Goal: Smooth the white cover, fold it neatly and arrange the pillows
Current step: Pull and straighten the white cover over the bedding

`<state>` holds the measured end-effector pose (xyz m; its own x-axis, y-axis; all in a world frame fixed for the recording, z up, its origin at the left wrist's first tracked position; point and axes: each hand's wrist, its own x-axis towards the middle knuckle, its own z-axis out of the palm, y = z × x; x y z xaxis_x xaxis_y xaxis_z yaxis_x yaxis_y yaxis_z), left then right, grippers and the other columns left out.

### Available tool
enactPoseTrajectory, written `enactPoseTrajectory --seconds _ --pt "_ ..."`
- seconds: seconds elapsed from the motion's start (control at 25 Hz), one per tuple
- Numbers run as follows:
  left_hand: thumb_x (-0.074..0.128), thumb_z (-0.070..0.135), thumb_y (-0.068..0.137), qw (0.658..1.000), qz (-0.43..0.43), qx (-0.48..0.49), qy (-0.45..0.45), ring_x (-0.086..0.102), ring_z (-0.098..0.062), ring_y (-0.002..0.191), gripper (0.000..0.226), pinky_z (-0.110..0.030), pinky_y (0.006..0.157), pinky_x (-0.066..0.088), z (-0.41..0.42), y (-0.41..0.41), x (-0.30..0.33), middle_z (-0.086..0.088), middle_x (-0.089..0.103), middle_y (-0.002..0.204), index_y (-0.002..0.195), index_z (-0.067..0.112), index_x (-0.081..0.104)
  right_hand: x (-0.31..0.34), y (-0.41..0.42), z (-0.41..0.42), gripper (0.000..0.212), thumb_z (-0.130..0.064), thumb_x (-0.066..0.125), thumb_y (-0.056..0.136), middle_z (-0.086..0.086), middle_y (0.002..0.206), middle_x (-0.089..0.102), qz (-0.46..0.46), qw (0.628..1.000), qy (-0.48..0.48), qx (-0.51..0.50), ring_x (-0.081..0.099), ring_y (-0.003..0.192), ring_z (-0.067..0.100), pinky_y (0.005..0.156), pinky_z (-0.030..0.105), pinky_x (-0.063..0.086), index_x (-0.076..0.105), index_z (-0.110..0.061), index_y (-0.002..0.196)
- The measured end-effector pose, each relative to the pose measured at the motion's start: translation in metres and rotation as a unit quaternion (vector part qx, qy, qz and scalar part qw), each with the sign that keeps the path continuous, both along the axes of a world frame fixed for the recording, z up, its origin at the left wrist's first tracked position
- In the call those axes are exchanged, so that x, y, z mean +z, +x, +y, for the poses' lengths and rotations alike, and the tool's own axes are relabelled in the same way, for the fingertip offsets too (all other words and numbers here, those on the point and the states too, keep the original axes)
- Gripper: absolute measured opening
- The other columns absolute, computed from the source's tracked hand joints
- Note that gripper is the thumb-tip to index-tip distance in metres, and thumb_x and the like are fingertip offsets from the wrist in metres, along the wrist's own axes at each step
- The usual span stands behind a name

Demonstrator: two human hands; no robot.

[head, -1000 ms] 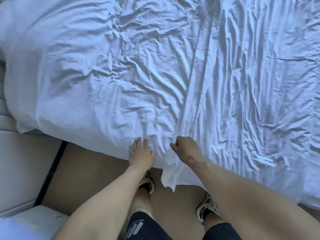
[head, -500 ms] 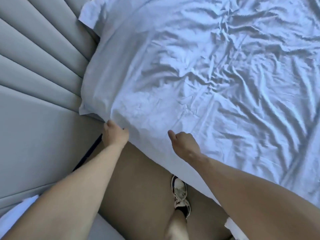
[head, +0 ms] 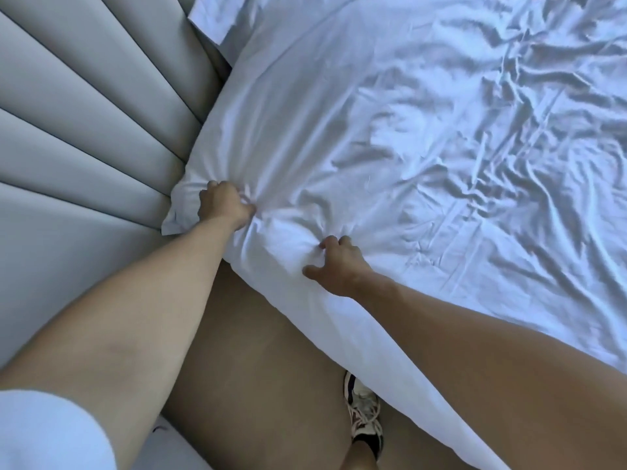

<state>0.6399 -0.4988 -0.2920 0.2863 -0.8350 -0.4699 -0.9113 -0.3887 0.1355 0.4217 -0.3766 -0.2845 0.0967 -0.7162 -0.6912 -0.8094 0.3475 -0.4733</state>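
Note:
The wrinkled white cover [head: 424, 137] is spread over the bed and hangs over its near edge. It bulges near the headboard, where a pillow seems to lie under it. My left hand [head: 224, 203] grips a bunch of the cover close to that corner, and creases radiate from its fingers. My right hand [head: 334, 264] grips the cover a little further right along the bed's edge, fingers dug into the cloth. A white pillow corner [head: 217, 20] sticks out at the top beside the headboard.
A grey padded headboard [head: 84, 106] with long channels fills the left side. Brown floor [head: 258, 385] runs between it and the bed. My shoe [head: 364, 415] stands on the floor by the hanging cover edge.
Both hands have moved up from the cover's hanging edge onto the bulge at the bed's corner and have bunched the cloth in their fingers. The view has shifted closer to the headboard.

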Motion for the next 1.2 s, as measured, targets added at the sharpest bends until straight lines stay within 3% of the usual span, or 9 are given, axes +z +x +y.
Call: enactPoseTrajectory --seconds 0.16,0.28,0.44,0.56,0.72,0.92,1.04,1.12,1.2 --pt "0.054 0.032 0.099 0.993 -0.067 -0.098 0.023 0.047 -0.040 0.126 0.030 -0.051 0.101 0.039 -0.003 -0.005 -0.011 -0.017 0.059 0.126 0.116 0.008 0.063 -0.026 0.005 -0.015 0.092 -0.060 0.073 0.082 0.015 0.146 0.034 0.042 0.999 0.020 0.007 0.037 0.136 0.037 0.114 0.046 0.036 0.031 -0.010 0.146" --pt "0.047 0.030 0.101 0.975 -0.102 -0.180 0.080 0.050 -0.038 0.125 0.031 -0.051 0.105 0.034 -0.002 -0.012 0.006 -0.014 0.059 0.131 0.123 0.013 0.060 -0.029 0.003 -0.019 0.079 -0.056 0.075 0.081 0.013 0.141 0.040 0.024 0.999 0.023 -0.006 0.042 0.132 0.034 0.113 0.045 0.038 0.040 -0.013 0.137" --pt "0.043 0.034 0.103 0.947 -0.078 -0.293 0.110 0.056 -0.034 0.107 0.020 -0.047 0.098 0.039 0.025 -0.022 0.050 -0.011 0.062 0.119 0.100 0.016 0.050 -0.008 -0.006 -0.016 0.039 -0.050 0.063 0.091 0.008 0.097 0.062 -0.125 0.969 0.030 -0.212 0.061 0.085 0.021 0.077 0.036 0.051 0.056 -0.013 0.099" --pt "0.047 0.034 0.099 0.932 -0.048 -0.351 0.078 0.062 -0.033 0.096 0.025 -0.036 0.083 0.043 0.085 -0.072 0.073 -0.008 0.067 0.097 0.084 0.015 0.052 0.034 -0.010 -0.017 0.061 -0.060 0.062 0.090 0.008 0.102 0.065 -0.252 0.895 0.015 -0.368 0.065 0.090 0.023 0.079 0.042 0.058 0.052 -0.011 0.124" --pt "0.046 0.020 0.094 0.917 0.036 -0.393 0.054 0.069 -0.031 0.088 0.025 -0.036 0.071 0.045 0.165 -0.183 0.083 -0.010 0.074 0.101 0.106 0.013 0.067 0.089 -0.043 -0.008 0.108 -0.074 0.069 0.076 0.013 0.134 0.055 -0.124 0.934 0.015 -0.333 0.055 0.125 0.034 0.091 0.039 0.044 0.030 -0.001 0.145" --pt "0.050 0.024 0.098 0.871 0.067 -0.478 0.092 0.069 -0.029 0.096 0.025 -0.037 0.083 0.054 0.252 -0.302 0.110 -0.007 0.072 0.102 0.108 0.011 0.068 0.085 -0.181 0.083 0.062 -0.041 0.082 0.079 0.009 0.114 0.065 -0.084 0.895 -0.002 -0.438 0.063 0.099 0.029 0.081 0.036 0.051 0.055 -0.007 0.122" --pt "0.048 0.017 0.094 0.846 0.245 -0.460 0.109 0.063 -0.029 0.087 0.014 -0.037 0.071 0.049 0.306 -0.358 0.142 -0.005 0.064 0.088 0.089 0.013 0.060 0.085 -0.274 0.167 0.031 -0.025 0.079 0.084 0.008 0.096 0.072 -0.124 0.840 -0.033 -0.526 0.069 0.085 0.026 0.074 0.035 0.058 0.066 -0.009 0.107" --pt "0.051 0.017 0.089 0.866 0.344 -0.358 -0.052 0.059 -0.027 0.083 0.012 -0.040 0.071 0.050 0.330 -0.384 0.158 -0.005 0.063 0.089 0.089 0.011 0.062 0.096 -0.336 0.218 0.014 -0.014 0.076 0.089 0.005 0.081 0.071 -0.197 0.795 -0.052 -0.571 0.068 0.069 0.017 0.059 0.026 0.056 0.070 -0.008 0.101" --pt "0.059 0.023 0.086 0.894 0.331 -0.239 -0.187 0.056 -0.024 0.092 0.024 -0.039 0.080 0.049 0.343 -0.396 0.159 -0.004 0.059 0.098 0.106 0.009 0.062 0.113 -0.387 0.252 0.011 -0.009 0.073 0.091 0.005 0.080 0.075 -0.270 0.759 -0.066 -0.589 0.070 0.074 0.021 0.062 0.027 0.059 0.073 -0.007 0.102"
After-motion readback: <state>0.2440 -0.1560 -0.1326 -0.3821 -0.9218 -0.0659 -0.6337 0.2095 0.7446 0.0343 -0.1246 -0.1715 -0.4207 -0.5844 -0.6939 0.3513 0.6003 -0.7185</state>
